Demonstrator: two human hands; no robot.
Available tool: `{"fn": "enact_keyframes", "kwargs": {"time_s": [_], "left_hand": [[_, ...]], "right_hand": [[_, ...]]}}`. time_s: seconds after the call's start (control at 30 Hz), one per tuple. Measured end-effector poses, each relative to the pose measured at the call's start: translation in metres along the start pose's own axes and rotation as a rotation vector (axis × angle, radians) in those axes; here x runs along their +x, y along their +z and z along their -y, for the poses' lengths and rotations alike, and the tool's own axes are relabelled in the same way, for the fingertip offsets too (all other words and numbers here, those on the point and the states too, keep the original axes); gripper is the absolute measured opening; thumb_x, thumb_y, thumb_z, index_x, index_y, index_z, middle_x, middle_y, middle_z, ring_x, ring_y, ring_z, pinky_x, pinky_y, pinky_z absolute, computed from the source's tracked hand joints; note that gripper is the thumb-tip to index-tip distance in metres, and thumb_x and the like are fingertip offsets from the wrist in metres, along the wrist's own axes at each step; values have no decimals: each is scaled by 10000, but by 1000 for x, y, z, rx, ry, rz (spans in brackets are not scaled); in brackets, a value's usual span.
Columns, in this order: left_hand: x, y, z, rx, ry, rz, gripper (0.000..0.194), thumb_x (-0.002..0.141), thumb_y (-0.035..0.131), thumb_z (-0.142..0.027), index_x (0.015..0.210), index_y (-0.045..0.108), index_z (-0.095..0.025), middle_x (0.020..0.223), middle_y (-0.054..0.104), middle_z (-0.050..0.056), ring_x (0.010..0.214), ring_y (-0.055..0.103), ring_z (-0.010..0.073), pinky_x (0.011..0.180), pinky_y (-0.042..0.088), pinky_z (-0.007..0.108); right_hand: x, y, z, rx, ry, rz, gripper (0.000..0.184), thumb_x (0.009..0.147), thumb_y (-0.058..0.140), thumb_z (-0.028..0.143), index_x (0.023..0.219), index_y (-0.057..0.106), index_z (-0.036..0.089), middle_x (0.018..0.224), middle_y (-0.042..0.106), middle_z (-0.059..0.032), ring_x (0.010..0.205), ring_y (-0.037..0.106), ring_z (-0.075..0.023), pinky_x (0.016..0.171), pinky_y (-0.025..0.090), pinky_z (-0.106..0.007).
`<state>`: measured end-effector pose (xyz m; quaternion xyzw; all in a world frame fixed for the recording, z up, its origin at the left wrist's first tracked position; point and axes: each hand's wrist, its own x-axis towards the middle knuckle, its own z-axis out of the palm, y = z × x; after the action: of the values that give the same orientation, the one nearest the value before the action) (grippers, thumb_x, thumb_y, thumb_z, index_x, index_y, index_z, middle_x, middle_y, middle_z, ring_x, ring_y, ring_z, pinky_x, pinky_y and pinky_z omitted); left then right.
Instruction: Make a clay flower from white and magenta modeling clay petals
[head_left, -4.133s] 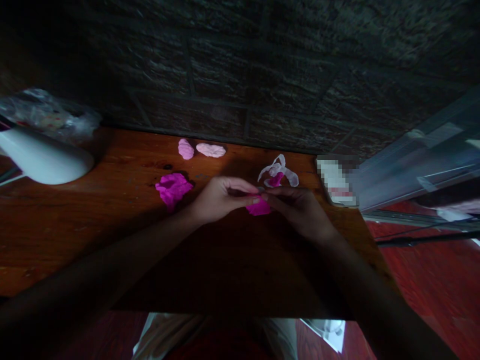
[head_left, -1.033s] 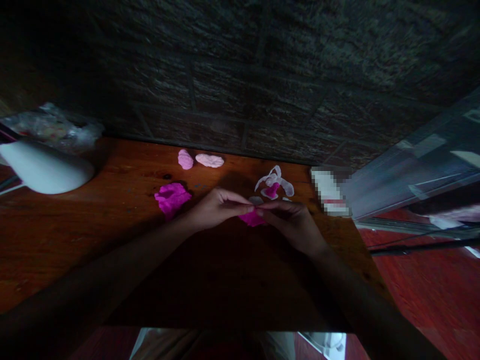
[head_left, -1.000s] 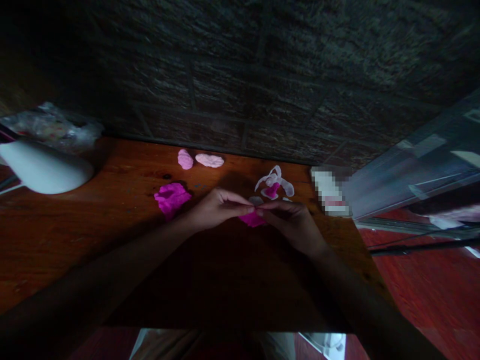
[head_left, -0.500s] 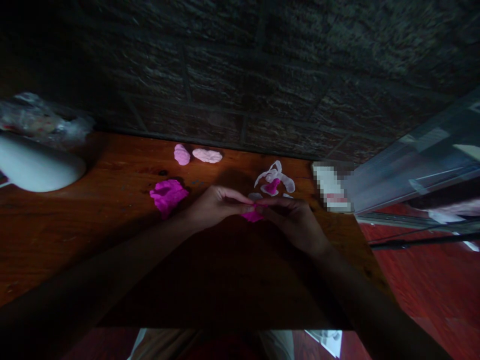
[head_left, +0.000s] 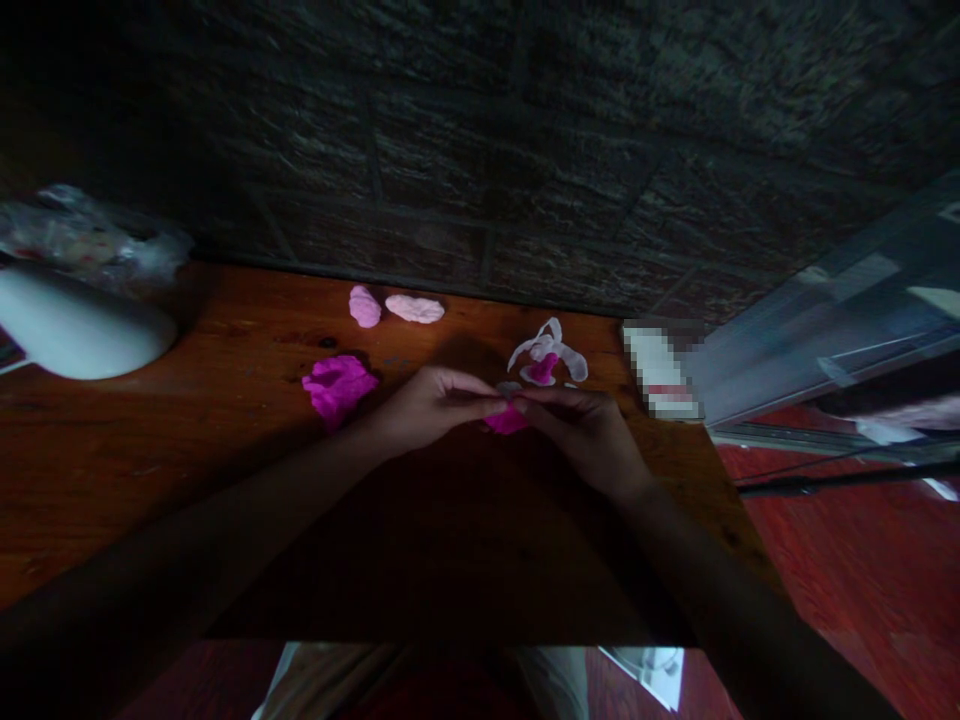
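Observation:
Over the dark middle of the table, my left hand (head_left: 435, 408) and my right hand (head_left: 589, 432) meet fingertip to fingertip. Both pinch a small magenta piece of soft, clay-like material (head_left: 508, 419), whose upper part the fingers hide. Just behind them lies a flower-like shape of thin whitish petals (head_left: 574, 362) with a magenta bit (head_left: 545, 369) at its centre. A ragged, flattened magenta lump (head_left: 339, 386) rests left of my left hand. Farther back sit a pink lump (head_left: 365, 307) and a longer pale pink lump (head_left: 415, 309), side by side.
A white cone-shaped object (head_left: 90, 325) stands at the left, with crumpled clear plastic (head_left: 90, 240) behind it. A dark stone wall (head_left: 420, 180) borders the wooden table (head_left: 90, 470). To the right are a blurred-out pale object (head_left: 664, 370) and a translucent panel (head_left: 825, 310).
The camera view shifts slightly. Both hands stay together, with small finger movements on the magenta piece. The other pieces keep their places on the table.

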<state>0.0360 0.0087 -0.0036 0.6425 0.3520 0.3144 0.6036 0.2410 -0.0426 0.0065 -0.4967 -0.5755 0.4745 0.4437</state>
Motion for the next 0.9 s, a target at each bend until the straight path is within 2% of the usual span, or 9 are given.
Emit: {"fn": "enact_keyframes", "kwargs": {"time_s": [0.17,0.37,0.5,0.57,0.7,0.9], "left_hand": [[-1,2,-2,69,57,5,140,839,724,-248,921,797,-160,941,810,51,837,726,164,815,555,277],[-4,6,-4,142,163,-38,173,890,655,-279,887,763,-144,865,778,47,795,697,155,747,539,257],[-4,7,-2,133,136,-29,215,898,648,-325,865,755,-141,835,771,43,765,695,152,710,535,251],[-3,6,-1,111,119,6,200,882,669,-323,907,765,-150,886,787,50,801,711,162,740,550,263],[0,3,3,72,134,22,207,849,712,-314,958,777,-150,975,801,71,859,731,180,805,572,289],[-1,3,1,128,177,-29,170,877,689,-278,933,777,-144,926,803,65,822,727,160,785,565,260]], "right_hand": [[1,-1,-1,44,39,22,157,790,787,289,943,814,313,1074,804,8,1032,752,-209,994,585,-398],[0,2,-1,21,-14,-29,154,773,786,278,923,816,295,977,820,1,896,773,-201,877,628,-370],[0,4,-2,-24,-43,-81,152,772,784,283,919,818,293,940,822,1,866,773,-203,838,636,-365],[0,4,-2,-36,-41,-95,154,770,789,287,921,819,298,952,822,2,893,773,-210,857,633,-374],[-1,2,0,-49,-32,-57,179,789,780,315,963,817,298,993,818,0,924,766,-213,868,625,-372],[1,-4,3,-72,7,44,233,842,728,405,1023,809,282,1033,813,-11,970,749,-212,946,575,-376]]}}
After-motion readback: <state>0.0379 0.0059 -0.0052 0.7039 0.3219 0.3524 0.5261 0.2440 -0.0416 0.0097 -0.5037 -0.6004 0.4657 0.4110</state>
